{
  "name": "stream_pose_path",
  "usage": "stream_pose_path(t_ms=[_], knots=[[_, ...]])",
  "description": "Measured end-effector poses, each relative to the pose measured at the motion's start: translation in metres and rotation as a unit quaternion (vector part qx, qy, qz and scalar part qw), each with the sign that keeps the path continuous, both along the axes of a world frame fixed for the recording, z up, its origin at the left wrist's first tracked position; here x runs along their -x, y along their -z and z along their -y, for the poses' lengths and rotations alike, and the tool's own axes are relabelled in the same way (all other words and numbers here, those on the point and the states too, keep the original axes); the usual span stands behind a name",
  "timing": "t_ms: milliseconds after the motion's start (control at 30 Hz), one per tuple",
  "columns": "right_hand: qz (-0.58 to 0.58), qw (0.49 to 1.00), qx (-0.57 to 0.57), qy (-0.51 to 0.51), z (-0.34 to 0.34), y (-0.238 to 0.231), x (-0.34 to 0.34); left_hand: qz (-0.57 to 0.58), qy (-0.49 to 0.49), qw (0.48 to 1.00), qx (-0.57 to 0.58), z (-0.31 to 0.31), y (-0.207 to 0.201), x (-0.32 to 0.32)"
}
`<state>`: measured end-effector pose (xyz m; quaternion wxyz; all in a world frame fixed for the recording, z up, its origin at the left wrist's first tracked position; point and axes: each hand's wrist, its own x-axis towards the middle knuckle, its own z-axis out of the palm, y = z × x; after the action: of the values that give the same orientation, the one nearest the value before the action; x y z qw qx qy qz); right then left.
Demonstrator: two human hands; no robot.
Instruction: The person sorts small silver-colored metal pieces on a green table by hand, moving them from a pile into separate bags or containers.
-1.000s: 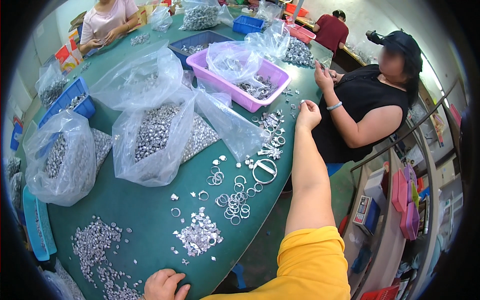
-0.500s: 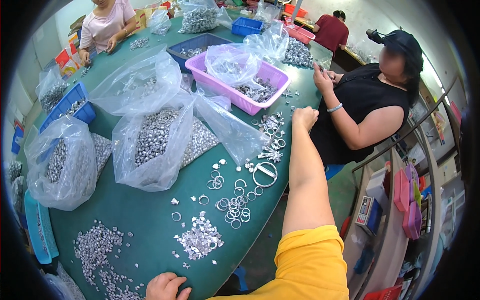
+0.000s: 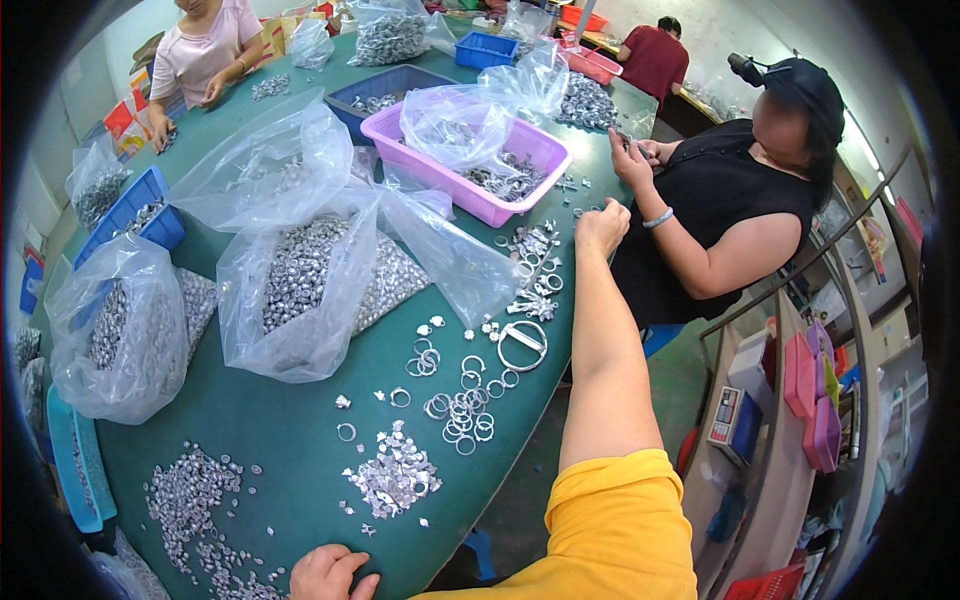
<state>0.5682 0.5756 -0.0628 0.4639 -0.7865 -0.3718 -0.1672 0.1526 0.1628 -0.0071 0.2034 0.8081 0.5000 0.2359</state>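
My right arm reaches out along the table's right edge. Its hand (image 3: 603, 228) has curled fingers, near the far end of a row of silver castings (image 3: 533, 262), and whatever it may hold is hidden. At the near edge rests my left hand (image 3: 333, 573), fingers loosely bent and a little apart, with nothing visible in them. Just beyond it lies a heap of small silver pieces (image 3: 394, 474). Silver rings (image 3: 466, 412) are spread farther on, beside a large round band with a crossbar (image 3: 522, 346). Many small silver beads (image 3: 195, 492) cover the near left.
Clear plastic bags (image 3: 300, 290) of silver beads stand mid-table on the green top (image 3: 290, 430). Behind them are a pink-purple basket (image 3: 500, 205) and a dark blue tray (image 3: 345, 100). A person in black (image 3: 710, 220) works close to my right hand; another in pink (image 3: 205, 50) sits far left.
The whole view has shifted slightly, moving things a little left. My right hand stays closed near the table's right edge; my left has hardly moved. The person in pink has shifted their hands.
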Motion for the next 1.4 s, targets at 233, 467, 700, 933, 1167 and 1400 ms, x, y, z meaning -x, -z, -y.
stream_pose_path(t_ms=[233, 467, 700, 933, 1167, 1400], knots=[[-0.018, 0.986, 0.072, -0.147, 0.002, -0.002, 0.004, 0.005, -0.004, 1.000, 0.003, 0.000, 0.000, 0.001], [-0.002, 0.976, 0.119, -0.182, 0.001, 0.002, -0.003, -0.002, -0.007, 1.000, -0.005, 0.002, -0.002, -0.001], [-0.105, 0.941, 0.092, -0.308, 0.011, 0.005, -0.005, 0.000, -0.010, 1.000, -0.008, 0.004, 0.000, -0.001], [-0.245, 0.908, -0.051, -0.336, 0.030, 0.006, 0.007, 0.004, -0.013, 1.000, -0.018, 0.007, 0.000, 0.000], [-0.216, 0.932, -0.063, -0.285, 0.052, 0.010, 0.017, 0.013, -0.021, 0.999, -0.038, 0.007, -0.002, -0.003], [-0.163, 0.963, -0.081, -0.199, 0.075, 0.013, 0.030, 0.007, -0.006, 0.999, -0.047, 0.002, 0.001, -0.003]])
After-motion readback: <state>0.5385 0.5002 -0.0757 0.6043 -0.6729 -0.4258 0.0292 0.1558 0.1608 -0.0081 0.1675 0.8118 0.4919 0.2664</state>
